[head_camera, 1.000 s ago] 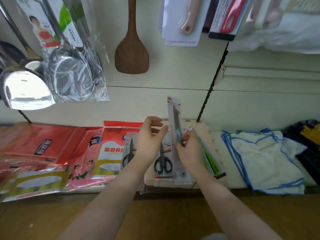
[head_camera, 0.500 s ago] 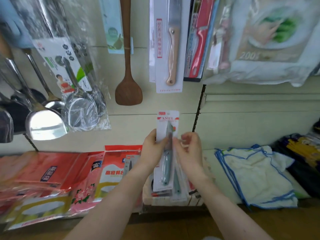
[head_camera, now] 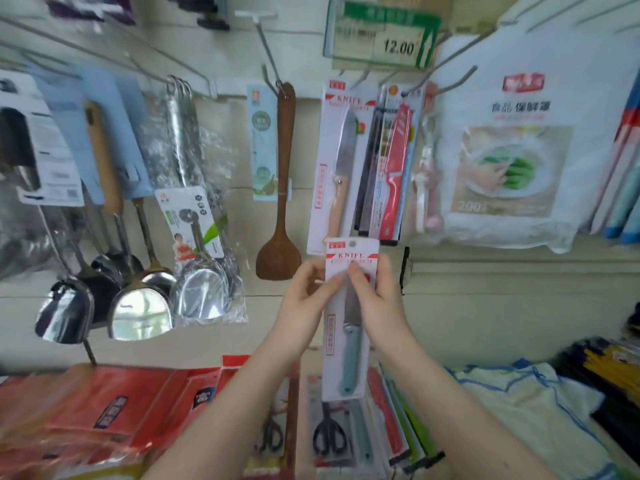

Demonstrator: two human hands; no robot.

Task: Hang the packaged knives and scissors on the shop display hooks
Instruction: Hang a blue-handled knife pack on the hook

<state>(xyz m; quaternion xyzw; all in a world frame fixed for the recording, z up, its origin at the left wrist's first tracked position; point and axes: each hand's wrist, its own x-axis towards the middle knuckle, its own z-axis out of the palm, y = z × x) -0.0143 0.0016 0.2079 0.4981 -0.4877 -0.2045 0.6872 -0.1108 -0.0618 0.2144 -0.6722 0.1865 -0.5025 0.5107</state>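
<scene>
I hold a packaged knife (head_camera: 344, 358) with a pale green handle upright on its white card, just below the hanging stock. My left hand (head_camera: 304, 306) pinches the card's left edge and my right hand (head_camera: 375, 299) grips its right edge near the top. Directly above, a knife with a beige handle (head_camera: 337, 174) hangs from a display hook (head_camera: 360, 77), and a red knife pack (head_camera: 393, 178) hangs beside it. Below my arms, packaged black scissors (head_camera: 327, 434) and more knife cards (head_camera: 388, 420) lie on the shelf.
A wooden spatula (head_camera: 278, 188) hangs left of the knives. Steel ladles and scoops (head_camera: 138, 299) hang further left. A green price tag (head_camera: 381, 39) reads 12.00. A bagged cling-film pack (head_camera: 502, 161) hangs right. Red packets (head_camera: 104, 410) and white cloths (head_camera: 519, 410) lie on the shelf.
Both hands have lifted the green-handled knife pack off the shelf pile and raised it toward the hanging knives. The view has tilted upward to show the hooks.
</scene>
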